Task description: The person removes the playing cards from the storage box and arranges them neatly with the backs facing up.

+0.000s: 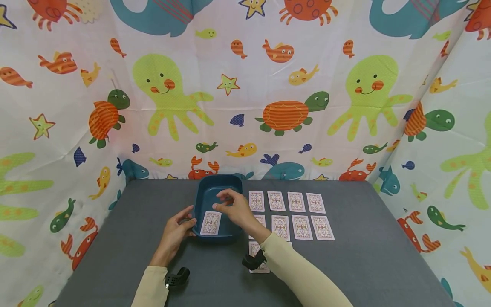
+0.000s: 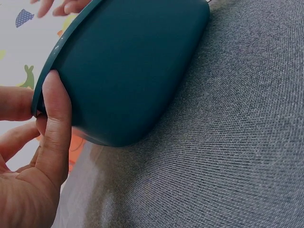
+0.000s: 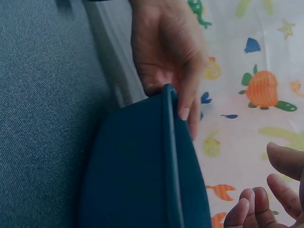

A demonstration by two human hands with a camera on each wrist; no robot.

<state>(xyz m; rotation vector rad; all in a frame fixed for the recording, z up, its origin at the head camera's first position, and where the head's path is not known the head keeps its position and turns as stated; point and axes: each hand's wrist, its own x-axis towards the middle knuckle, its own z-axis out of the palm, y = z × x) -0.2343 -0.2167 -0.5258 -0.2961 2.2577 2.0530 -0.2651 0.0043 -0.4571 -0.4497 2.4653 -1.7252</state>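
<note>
A dark teal tray (image 1: 215,192) with raised sides stands at the back of the table, and one patterned card (image 1: 210,223) lies in its near part, back side up. My left hand (image 1: 177,230) pinches the tray's left rim; in the left wrist view its thumb (image 2: 57,102) presses the outer wall, with fingers over the rim. My right hand (image 1: 237,209) hovers above the right half of the tray. Its fingers (image 3: 280,192) are loosely bent, and nothing shows between them in the right wrist view.
Right of the tray, several matching cards (image 1: 301,227) lie face down in rows; the right forearm (image 1: 291,264) covers some of the nearer ones. A grey cloth covers the table (image 1: 364,260). Behind hangs a sea-animal curtain (image 1: 245,111).
</note>
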